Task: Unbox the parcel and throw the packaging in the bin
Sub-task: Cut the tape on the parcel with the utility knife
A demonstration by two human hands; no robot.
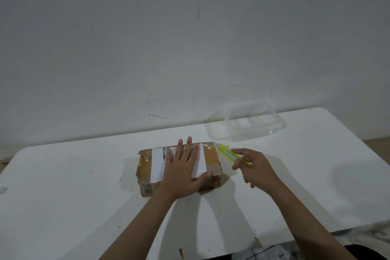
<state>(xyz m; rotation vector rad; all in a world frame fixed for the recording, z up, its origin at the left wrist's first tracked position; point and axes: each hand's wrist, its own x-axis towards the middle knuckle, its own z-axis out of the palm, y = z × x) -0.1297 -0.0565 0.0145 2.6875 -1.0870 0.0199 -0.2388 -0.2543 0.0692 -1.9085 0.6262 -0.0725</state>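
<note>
A brown cardboard parcel [145, 167], wrapped in clear tape with a white shipping label on top, lies in the middle of the white table [63, 196]. My left hand [183, 167] lies flat on the parcel's top, fingers spread, thumb hooked over the near right edge. My right hand [255, 167] is just right of the parcel and grips a yellow-green utility cutter [230, 154]. The cutter's tip points up-left and meets the parcel's far right corner. No bin is in view.
A clear plastic container [247, 124] sits at the table's back right, near the wall. The table's near edge runs on the lower right, with crumpled pale material [261, 253] below it on the floor.
</note>
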